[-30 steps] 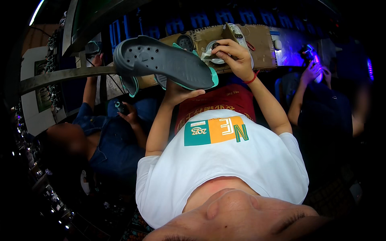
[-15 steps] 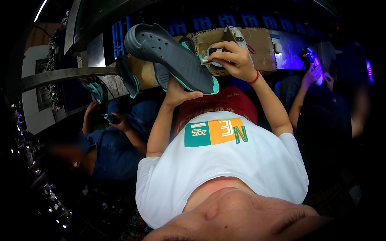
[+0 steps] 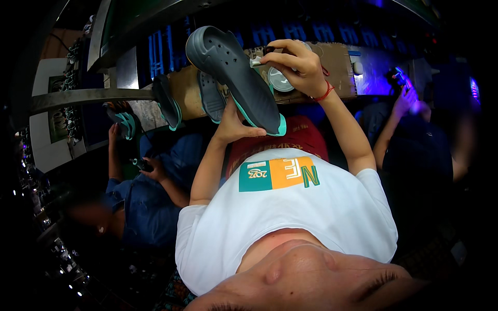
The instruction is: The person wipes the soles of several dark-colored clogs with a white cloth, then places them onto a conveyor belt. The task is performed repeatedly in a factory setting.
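My left hand (image 3: pixel 233 127) is closed around the narrower, near end of a dark grey shoe sole (image 3: pixel 241 83) with teal edging, its thumb pressed along the edge. The sole is tilted up, its broad end with small holes pointing away from me. Just right of it, my right hand (image 3: pixel 300 65) pinches a small white piece (image 3: pixel 255 61) close to the sole's side; whether they touch I cannot tell. A small black thing (image 3: pixel 268 50) shows at the same fingertips. Below that hand sits a round white container (image 3: pixel 280 80).
Another grey sole (image 3: pixel 211 98) lies on the brown bench top (image 3: pixel 334 65), and one (image 3: pixel 167 103) stands farther left by a metal bar (image 3: pixel 93 97). Blue racks (image 3: pixel 321 32) line the back. Co-workers sit at both sides, the left one holding a teal-edged sole (image 3: pixel 124 124).
The sole has shifted right and stands steeper. My right hand has lifted away from the round container with the white piece, uncovering more of the container. The left co-worker's hand has risen slightly.
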Tool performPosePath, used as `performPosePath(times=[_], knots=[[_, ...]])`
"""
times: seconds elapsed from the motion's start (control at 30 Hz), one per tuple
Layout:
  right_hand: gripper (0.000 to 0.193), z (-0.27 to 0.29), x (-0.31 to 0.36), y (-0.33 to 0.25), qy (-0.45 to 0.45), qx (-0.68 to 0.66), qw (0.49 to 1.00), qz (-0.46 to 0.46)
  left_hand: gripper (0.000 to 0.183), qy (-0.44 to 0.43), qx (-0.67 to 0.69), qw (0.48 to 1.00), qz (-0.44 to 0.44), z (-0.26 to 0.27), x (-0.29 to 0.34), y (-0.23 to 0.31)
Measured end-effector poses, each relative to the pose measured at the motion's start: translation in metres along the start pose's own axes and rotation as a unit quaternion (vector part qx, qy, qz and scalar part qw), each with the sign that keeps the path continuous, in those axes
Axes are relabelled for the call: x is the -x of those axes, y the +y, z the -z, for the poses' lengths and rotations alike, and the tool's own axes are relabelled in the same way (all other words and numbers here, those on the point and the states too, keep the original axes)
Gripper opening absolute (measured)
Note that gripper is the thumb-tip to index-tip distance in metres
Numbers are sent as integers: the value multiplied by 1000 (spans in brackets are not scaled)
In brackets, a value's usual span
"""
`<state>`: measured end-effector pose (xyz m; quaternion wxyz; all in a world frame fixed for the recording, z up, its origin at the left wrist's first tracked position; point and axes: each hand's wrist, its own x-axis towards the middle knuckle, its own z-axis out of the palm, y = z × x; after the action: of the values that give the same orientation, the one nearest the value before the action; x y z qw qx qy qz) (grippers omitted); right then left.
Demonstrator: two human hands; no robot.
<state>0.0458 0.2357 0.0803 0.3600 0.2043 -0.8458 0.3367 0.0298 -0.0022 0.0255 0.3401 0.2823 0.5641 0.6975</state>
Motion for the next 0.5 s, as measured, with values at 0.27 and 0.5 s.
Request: performPosePath(times=[0.27,0.5], knots=[[17,28,15,-12,99,-165,972,-137,113,-20,-37,997,-59,3,-31,15],[13,69,49,-23,216,-244,915,-236,44,22,-21,948,-317,44,-266,139]])
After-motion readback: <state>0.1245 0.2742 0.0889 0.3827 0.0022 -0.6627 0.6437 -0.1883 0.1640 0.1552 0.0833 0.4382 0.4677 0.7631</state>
